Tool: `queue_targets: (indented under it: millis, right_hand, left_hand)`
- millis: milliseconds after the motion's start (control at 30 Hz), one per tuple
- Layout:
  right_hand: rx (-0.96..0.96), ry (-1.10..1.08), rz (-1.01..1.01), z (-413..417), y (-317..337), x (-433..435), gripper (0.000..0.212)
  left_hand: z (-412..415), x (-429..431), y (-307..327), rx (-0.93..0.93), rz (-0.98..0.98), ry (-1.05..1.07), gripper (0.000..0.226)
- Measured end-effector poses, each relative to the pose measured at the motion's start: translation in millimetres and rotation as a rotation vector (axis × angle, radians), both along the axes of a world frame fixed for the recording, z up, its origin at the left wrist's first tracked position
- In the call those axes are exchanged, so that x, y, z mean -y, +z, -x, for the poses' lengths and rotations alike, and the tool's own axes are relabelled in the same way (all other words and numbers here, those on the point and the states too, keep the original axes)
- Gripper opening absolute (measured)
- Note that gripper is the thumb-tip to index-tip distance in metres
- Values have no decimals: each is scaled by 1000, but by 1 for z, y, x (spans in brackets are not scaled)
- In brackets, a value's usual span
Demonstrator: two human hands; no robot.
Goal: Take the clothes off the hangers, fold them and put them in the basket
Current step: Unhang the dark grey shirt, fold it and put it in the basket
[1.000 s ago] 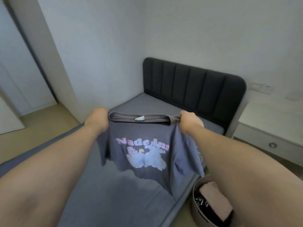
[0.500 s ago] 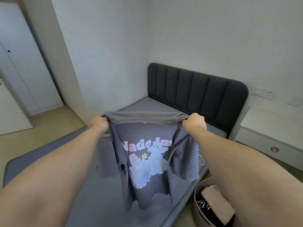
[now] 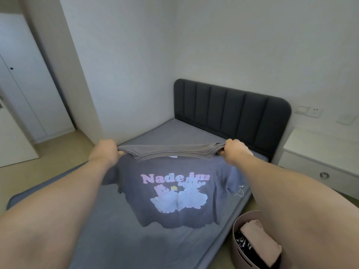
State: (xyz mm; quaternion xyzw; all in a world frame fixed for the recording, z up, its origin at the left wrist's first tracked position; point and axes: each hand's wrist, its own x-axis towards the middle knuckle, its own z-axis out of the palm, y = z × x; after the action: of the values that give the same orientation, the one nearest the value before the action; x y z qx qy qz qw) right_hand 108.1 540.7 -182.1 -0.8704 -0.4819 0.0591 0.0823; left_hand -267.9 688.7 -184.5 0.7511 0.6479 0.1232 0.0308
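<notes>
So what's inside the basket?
A folded pink garment lies atop a black-and-white patterned cloth in the basket. Anything beneath is covered; the right arm hides its right side.

The t-shirt (image 3: 134,195) is soft, matt grey knit cloth, and the print (image 3: 175,178) on it looks like a flatter, smoother layer in pink and pale blue. The bed sheet (image 3: 136,241) is plain matt grey fabric, and the headboard (image 3: 233,113) is dark upholstered cloth in padded vertical channels, zero shine. The nightstand (image 3: 320,148) is smooth white with a shiny metal ring pull (image 3: 324,174). The basket (image 3: 238,255) wall is smooth pale pink, can't tell if it's plastic or faux leather, and the folded piece (image 3: 260,243) inside is matt pink cloth.
</notes>
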Motion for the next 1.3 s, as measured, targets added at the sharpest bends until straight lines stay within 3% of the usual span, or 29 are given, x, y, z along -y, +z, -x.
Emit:
queue_targets:
  millis: [100,200,333,467,700,1000,1300]
  right_hand:
    - [-35,24,15,3,-3,2,38]
    - [39,43,68,6,-6,7,19]
    - [95,30,30,11,-13,9,34]
    - [-13,26,-26,9,-22,4,24]
    - [-19,158,62,12,-34,10,21]
    - [42,82,1,20,-38,14,35]
    - [-293,-89,-297,25,-26,16,9]
  left_hand:
    - [2,2,-2,0,8,-39,31]
    - [3,1,-4,-61,2,12,38]
    - [7,0,-10,-122,40,59,47]
    - [9,-4,-13,-72,71,112,48]
    - [18,-8,-14,-21,83,198,47]
    - [27,-7,-16,-22,91,207,46]
    - [41,-9,-12,-13,88,222,48]
